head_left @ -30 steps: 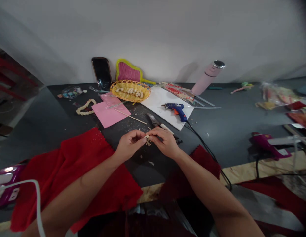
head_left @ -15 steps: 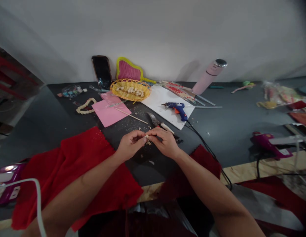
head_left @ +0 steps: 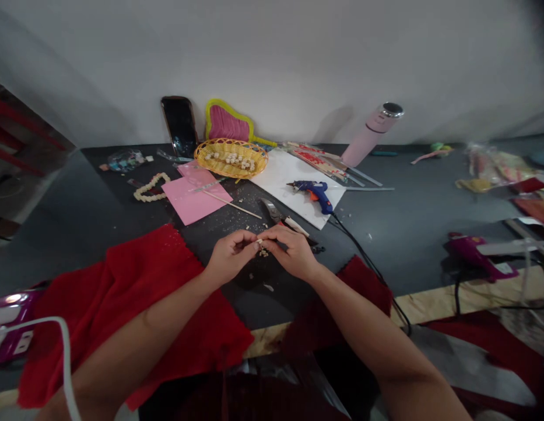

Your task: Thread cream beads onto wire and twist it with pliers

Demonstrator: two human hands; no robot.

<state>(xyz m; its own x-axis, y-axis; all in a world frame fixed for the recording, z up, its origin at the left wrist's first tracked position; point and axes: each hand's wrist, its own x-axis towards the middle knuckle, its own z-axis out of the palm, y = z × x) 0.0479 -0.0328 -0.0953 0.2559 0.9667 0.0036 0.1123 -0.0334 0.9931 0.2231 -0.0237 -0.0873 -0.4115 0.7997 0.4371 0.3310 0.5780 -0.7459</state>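
Observation:
My left hand (head_left: pixel 233 255) and my right hand (head_left: pixel 291 250) meet over the dark table, their fingertips pinched on a small pale piece (head_left: pixel 260 240). It looks like a short bit of stick, mostly covered by my fingers. Below the fingertips lies a small heap of pale cut bits (head_left: pixel 264 252). Just beyond my hands rest pruning shears (head_left: pixel 273 211) with a red-and-black handle. A thin wooden stick (head_left: pixel 232 204) lies partly across pink paper (head_left: pixel 193 199).
A yellow basket (head_left: pixel 202 166) of pale pieces stands at the back. Right of it, a blue glue gun (head_left: pixel 314 192) lies on white board (head_left: pixel 276 169), its cord trailing toward me. A pink bottle (head_left: pixel 366 140) leans at the wall. Red cloth (head_left: pixel 144 292) covers the left front.
Both hands stay together with the pale piece between their fingertips, moving hardly at all. The whole view has shifted very slightly.

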